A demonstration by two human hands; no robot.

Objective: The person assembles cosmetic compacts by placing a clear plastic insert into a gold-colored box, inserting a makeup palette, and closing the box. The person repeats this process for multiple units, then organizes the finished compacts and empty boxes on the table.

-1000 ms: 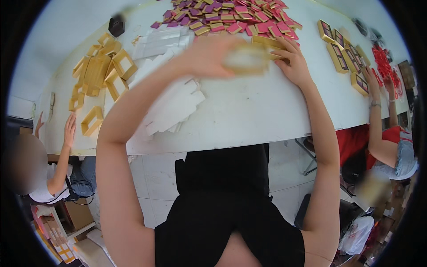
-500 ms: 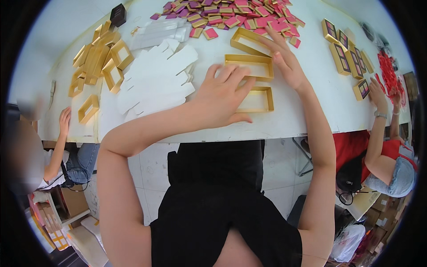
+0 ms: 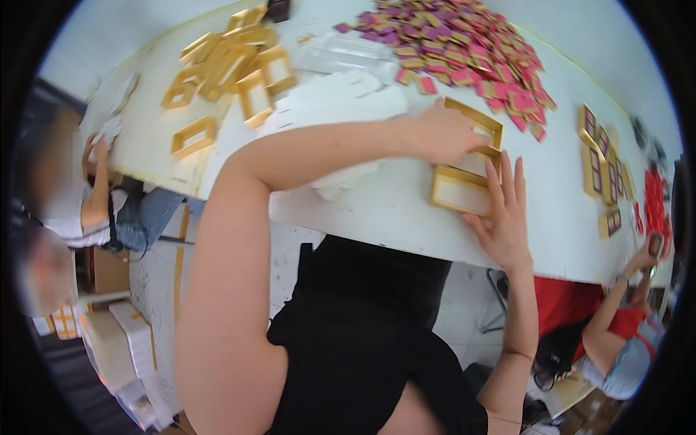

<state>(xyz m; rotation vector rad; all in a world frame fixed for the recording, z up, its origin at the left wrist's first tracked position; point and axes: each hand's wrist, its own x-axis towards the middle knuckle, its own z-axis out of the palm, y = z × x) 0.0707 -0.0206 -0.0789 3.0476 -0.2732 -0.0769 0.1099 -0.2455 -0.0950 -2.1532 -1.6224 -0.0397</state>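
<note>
Frames (image 3: pixel 464 177) in gold run inward from near the front edge of the worktop (image 3: pixel 362 217). I see the right hand (image 3: pixel 504 228) has slid beside the nearest, fingers spread, clenching nothing, so I judge the row braced; the left hand (image 3: pixel 438 135) reaches to the middle one, its grip I can't tell.

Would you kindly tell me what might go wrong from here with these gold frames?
The right hand is by the nearest gold frame, so a nudge might skew it.
The left forearm crosses above the white sheets and could disturb them.
Pink pieces lie close to the farthest gold frame; a push might scatter some.
</note>
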